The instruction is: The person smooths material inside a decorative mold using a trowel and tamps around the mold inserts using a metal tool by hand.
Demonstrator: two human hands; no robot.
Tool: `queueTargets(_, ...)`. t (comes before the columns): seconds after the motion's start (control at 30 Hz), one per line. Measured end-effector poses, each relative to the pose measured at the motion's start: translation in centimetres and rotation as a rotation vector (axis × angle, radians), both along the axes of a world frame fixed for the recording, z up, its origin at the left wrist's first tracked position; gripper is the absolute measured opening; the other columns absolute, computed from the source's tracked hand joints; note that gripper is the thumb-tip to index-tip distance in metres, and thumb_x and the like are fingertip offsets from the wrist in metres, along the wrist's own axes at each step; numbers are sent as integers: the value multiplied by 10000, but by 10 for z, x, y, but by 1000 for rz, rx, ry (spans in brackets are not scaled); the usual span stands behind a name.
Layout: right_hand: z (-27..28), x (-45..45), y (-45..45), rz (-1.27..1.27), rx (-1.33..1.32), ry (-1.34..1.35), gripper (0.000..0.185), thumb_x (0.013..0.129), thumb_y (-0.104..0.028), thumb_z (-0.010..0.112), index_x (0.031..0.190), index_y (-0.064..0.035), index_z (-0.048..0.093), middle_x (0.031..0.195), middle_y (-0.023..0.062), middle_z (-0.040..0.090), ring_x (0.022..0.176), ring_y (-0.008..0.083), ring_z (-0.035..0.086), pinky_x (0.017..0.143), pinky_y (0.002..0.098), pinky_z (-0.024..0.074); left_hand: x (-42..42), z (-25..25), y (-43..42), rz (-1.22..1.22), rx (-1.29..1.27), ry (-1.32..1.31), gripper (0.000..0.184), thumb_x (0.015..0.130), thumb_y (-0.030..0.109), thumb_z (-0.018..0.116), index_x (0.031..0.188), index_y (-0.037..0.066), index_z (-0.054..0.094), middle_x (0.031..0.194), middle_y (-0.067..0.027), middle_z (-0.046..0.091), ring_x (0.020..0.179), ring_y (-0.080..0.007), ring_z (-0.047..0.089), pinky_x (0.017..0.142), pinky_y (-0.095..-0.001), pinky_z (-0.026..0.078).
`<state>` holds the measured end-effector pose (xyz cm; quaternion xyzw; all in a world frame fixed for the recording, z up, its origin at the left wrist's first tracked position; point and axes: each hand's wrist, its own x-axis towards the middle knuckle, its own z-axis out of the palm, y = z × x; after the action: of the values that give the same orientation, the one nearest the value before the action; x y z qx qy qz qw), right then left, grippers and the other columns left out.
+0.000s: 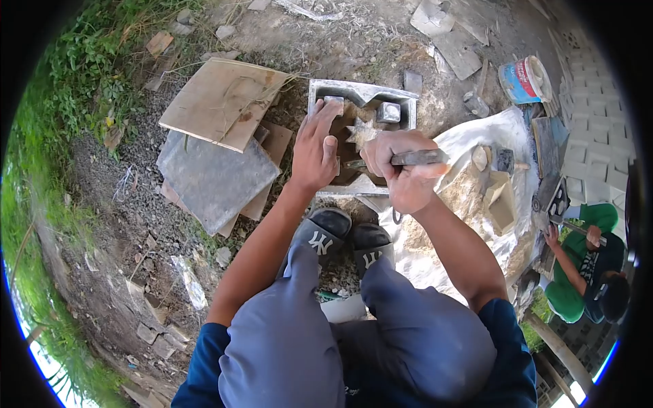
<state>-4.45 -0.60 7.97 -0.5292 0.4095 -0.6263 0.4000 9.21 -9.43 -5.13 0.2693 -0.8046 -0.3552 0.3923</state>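
Note:
On the ground before me sits a grey metal mold [364,89] with angled inner walls. A star-shaped piece [361,134] and a square metal block [388,112] are inside it, with brown sandy material around them. My left hand [315,153] rests along the mold's left side, fingers stretched out and fingertips at another block in the upper left corner. Over the mold's right side, my right hand [407,173] is closed round a worn, bar-like tool [418,158]. A narrow end of it points left into the mold; its exact kind is unclear.
Stacked boards [218,180] lie to the left. At right, a white sheet [503,129] carries sand [435,228] and a box-shaped scoop [501,202]. A paint bucket [526,80] stands farther back. Another person [588,265] works at the far right, holding a long-handled tool.

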Motion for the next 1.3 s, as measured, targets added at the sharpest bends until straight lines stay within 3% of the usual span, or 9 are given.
queueTargets(0.4,10,7,5,125,14,121,843,895,-826,271,559,-58,357,488,13,362,408,159,388,433,293,279,0,0,-1,-28,-19,-8,715,1051,532,163,1393,-7,487,1405,-232,518,1367,-449,413,1131,-509,315)
queueTargets(0.47,10,7,11,177,18,61,913,768,-931,209,526,-58,317,475,0,306,379,147,310,393,293,210,-1,1,-2,-25,5,23,719,1051,531,159,1390,-12,486,1402,-238,518,1364,-452,415,1131,-511,314)
queueTargets(0.63,7,10,14,160,23,96,903,778,-932,217,511,-76,318,463,-4,314,357,149,325,376,279,241,-1,0,-3,-26,18,26,742,1047,543,138,1387,-17,488,1396,-240,523,1360,-454,420,1132,-510,317)
queueTargets(0.73,3,9,19,290,7,-95,916,743,-960,246,514,-75,307,462,-7,308,361,143,321,379,277,238,2,1,-1,-16,82,74,776,1041,559,104,1384,-18,493,1392,-241,528,1364,-454,418,1136,-498,320)
queueTargets(0.87,0,9,28,150,87,-151,918,714,-976,316,532,-76,330,465,7,312,374,146,321,374,278,213,1,5,-2,-5,128,94,820,1031,575,57,1382,-19,500,1394,-243,529,1372,-448,414,1143,-480,320)
queueTargets(1.1,41,-11,38,-9,5,-529,920,672,-999,333,633,-84,422,561,21,377,522,161,291,552,339,256,1,3,-2,-27,117,99,799,1040,552,64,1392,-24,493,1401,-257,518,1373,-455,410,1144,-482,315)
queueTargets(1.2,54,-12,30,-140,-150,-561,964,707,-985,264,703,-43,471,572,24,379,529,152,301,513,316,236,2,2,-2,-32,124,115,799,1040,559,78,1395,-26,489,1402,-259,515,1374,-454,410,1142,-483,316)
queueTargets(1.27,56,-15,21,-267,-231,-546,900,793,-917,241,756,-49,478,569,12,358,531,146,288,513,310,250,3,3,-1,-29,131,110,804,1037,567,82,1395,-27,489,1404,-259,514,1376,-452,409,1144,-481,313)
queueTargets(1.3,54,-14,18,-243,-241,-392,753,900,-815,248,824,-95,456,625,-2,358,569,121,304,562,298,261,2,3,-1,-28,135,106,810,1034,575,86,1395,-27,489,1406,-259,513,1378,-451,409,1146,-479,309)
